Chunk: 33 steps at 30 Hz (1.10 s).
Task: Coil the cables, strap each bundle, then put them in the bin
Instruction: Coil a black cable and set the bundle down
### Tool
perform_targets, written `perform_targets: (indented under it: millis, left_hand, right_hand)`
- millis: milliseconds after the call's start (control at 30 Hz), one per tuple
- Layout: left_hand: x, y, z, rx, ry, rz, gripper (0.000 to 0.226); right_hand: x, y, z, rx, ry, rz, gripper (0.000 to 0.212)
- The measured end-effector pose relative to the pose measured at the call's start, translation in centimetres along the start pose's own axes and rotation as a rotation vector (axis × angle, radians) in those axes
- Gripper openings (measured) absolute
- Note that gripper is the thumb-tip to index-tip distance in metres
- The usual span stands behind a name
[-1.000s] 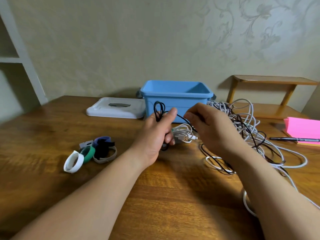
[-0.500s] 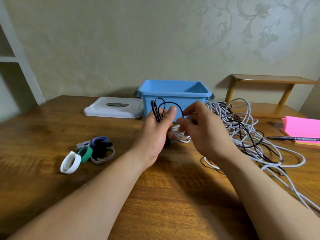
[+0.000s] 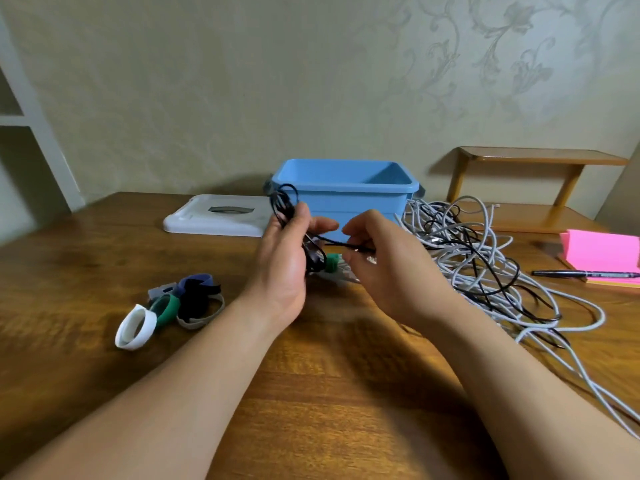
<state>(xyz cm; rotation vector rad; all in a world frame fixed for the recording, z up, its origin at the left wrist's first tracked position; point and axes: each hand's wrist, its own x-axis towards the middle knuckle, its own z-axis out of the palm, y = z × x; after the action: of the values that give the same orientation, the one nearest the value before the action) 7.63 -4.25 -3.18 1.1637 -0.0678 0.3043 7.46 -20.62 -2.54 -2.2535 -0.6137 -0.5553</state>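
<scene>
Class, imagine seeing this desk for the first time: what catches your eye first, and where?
At the centre, the left hand grips a black cable coil while the right hand pinches its loose strand. Behind them stands a blue bin; a tangle of cables sprawls to its right.

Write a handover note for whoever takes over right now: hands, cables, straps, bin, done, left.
Left hand grips a partly coiled black cable, loops up above the fingers. Right hand pinches that cable's free run.
Tangled grey and black cables lie on the table right of the blue bin; loose straps lie at left; the white lid is off, beside the bin.
Done: black coil started. A white cable with a green band lies behind the hands, mostly hidden.
Left: finish the coil, strap it, bin it, then the tangle. No cable shows in the bin's visible part.
</scene>
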Motion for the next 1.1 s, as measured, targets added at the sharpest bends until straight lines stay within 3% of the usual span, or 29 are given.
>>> perform_targets:
  millis: [133,300,433,567,800,933,1100]
  left_hand:
    - [0.1,1.0,0.0,-0.192,-0.048,-0.002,0.03]
    - [1.1,2.8,-2.0,-0.215,0.069,-0.031,0.033]
    - [0.7,2.3,-2.3,0.034,-0.09,-0.022,0.021]
    - [-0.6,1.4,-0.8,0.332,-0.289,-0.044,0.017]
    - [-2.1,0.7,0.3,0.416,-0.551,-0.139,0.016]
    - [-1.9,0.1,0.4,0.52,-0.52,-0.04,0.028]
    - [-1.2,0.4,0.0,0.236,-0.401,-0.075,0.031]
  right_hand:
    - [0.3,1.4,-1.2,-0.214,-0.061,-0.044,0.01]
    - [0.4,2.4,-3.7,-0.35,-0.001,-0.026,0.011]
    - [0.4,1.8,-4.5,-0.244,-0.071,0.013,0.005]
    - [0.4,0.8,-5.0,0.035,-0.134,0.077,0.005]
    - [0.3,0.6,-3.8,0.228,0.053,0.004,0.005]
    - [0.3,0.3,-2.9,0.303,0.127,0.002,0.004]
    - [0.4,0.8,-3.1,0.232,0.127,0.04,0.009]
